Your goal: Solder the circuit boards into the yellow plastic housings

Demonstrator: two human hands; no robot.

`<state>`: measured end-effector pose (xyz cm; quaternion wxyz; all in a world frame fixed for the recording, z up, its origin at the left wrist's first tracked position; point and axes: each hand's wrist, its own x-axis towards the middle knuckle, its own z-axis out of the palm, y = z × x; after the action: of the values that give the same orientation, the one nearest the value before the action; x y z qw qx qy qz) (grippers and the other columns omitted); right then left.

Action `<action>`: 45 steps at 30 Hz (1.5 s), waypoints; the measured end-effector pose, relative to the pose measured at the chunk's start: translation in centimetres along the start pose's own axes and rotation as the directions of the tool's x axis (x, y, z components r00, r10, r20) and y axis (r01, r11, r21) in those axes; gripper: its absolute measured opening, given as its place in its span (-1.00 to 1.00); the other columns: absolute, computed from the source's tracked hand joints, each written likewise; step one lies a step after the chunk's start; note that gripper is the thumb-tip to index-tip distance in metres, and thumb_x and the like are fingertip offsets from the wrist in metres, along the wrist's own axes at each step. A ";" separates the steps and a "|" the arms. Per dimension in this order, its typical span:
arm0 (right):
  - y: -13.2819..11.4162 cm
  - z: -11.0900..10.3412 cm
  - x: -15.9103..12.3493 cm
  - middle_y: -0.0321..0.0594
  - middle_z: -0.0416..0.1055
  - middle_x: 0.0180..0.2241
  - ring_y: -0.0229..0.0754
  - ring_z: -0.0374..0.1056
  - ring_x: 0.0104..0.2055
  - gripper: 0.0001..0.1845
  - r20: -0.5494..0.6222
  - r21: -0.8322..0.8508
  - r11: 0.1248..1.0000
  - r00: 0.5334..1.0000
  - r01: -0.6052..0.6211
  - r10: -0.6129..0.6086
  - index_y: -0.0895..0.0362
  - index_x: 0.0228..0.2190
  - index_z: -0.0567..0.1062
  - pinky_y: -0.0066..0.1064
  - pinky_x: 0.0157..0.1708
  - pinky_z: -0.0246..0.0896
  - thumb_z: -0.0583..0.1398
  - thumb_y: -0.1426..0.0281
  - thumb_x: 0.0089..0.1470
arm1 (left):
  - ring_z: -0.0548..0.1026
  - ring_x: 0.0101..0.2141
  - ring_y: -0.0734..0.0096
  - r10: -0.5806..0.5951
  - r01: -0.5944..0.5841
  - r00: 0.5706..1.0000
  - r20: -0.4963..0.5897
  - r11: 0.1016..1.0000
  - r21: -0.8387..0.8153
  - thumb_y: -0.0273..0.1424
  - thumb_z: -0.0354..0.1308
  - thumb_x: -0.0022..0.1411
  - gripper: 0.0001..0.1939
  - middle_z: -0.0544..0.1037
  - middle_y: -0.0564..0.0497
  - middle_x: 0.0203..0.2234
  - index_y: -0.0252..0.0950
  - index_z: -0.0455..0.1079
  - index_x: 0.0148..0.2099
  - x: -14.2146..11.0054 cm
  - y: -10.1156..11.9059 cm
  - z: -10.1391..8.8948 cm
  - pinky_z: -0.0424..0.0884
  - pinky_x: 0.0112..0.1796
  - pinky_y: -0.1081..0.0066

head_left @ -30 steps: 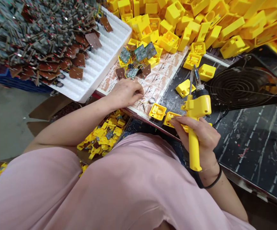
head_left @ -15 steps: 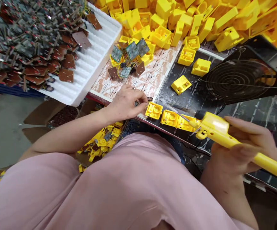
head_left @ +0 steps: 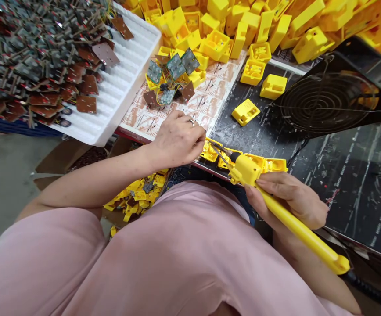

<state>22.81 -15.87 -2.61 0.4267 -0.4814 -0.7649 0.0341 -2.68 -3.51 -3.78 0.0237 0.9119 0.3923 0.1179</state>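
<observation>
My right hand (head_left: 289, 199) is wrapped around the handle of a yellow soldering gun (head_left: 285, 217). The gun's thin metal tips point left and reach into the leftmost open yellow plastic case (head_left: 208, 151) in a row at the table's front edge. Against that case's left side, my left hand (head_left: 180, 139) is closed with fingers pinched together; whatever they hold is hidden. More open yellow cases (head_left: 275, 165) continue the row rightward, partly behind the gun. A cluster of wired circuit boards (head_left: 176, 66) lies just beyond my left hand.
A white foam tray (head_left: 106, 125) heaped with circuit boards (head_left: 45, 57) stands on the left. Yellow cases (head_left: 215, 44) pile along the back. A black fan (head_left: 322, 105) stands at right, with loose yellow cases (head_left: 246, 112) before it. Below the table edge sits a box of yellow parts (head_left: 141, 195).
The soldering gun, upright at first, swung down to the right, then moved left with its tips at the leftmost case. My left hand came nearer to that case; the small round disc is now hidden.
</observation>
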 end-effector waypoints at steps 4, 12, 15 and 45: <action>0.4 -0.1 0.5 -0.36 0.64 -0.39 -0.26 0.53 -0.52 -0.65 0.036 -0.016 0.999 0.998 0.048 -0.047 0.02 -0.24 0.52 -0.48 -0.62 0.35 0.48 0.58 0.05 | 0.58 -0.31 0.12 0.001 -0.003 0.999 0.045 0.999 0.046 -0.32 -0.04 0.37 -0.63 0.61 -0.07 -0.48 -0.24 0.57 -0.34 0.5 0.1 -0.3 0.45 -0.04 0.01; 0.6 -0.1 0.4 -0.28 0.62 -0.39 -0.27 0.55 -0.45 -0.70 -0.018 0.061 0.997 0.998 0.056 -0.055 0.09 -0.27 0.50 -0.50 -0.45 0.47 0.47 0.56 0.08 | 0.58 -0.32 0.20 0.092 -0.087 0.995 -0.031 0.988 0.127 -0.34 -0.05 0.42 -0.61 0.62 -0.01 -0.48 -0.23 0.57 -0.33 0.5 -0.3 -0.4 0.47 -0.05 0.08; 0.8 0.1 0.3 -0.32 0.62 -0.40 -0.29 0.56 -0.44 -0.71 0.003 0.068 0.996 0.998 0.066 -0.066 0.10 -0.28 0.50 -0.53 -0.47 0.44 0.45 0.60 0.07 | 0.58 -0.31 0.23 0.144 -0.134 0.988 -0.050 0.977 0.168 -0.35 -0.08 0.45 -0.57 0.62 0.00 -0.48 -0.25 0.57 -0.35 0.4 -0.4 -0.2 0.48 -0.07 0.11; 1.4 -0.5 -1.0 -0.32 0.70 -0.21 -0.12 0.64 -0.32 -0.25 -0.051 0.051 0.998 0.998 -0.035 0.038 -0.16 0.30 0.48 -0.28 -0.33 0.64 0.46 0.47 0.14 | 0.56 -0.29 0.23 0.193 -0.231 0.966 0.171 0.944 0.236 -0.36 -0.02 0.45 -0.63 0.59 -0.02 -0.50 -0.24 0.59 -0.31 1.4 -0.5 -1.8 0.37 -0.21 0.22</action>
<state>24.37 -16.10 -3.57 0.4578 -0.4851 -0.7435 0.0483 -2.52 -2.24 -1.79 -0.0776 0.9506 0.3007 0.0015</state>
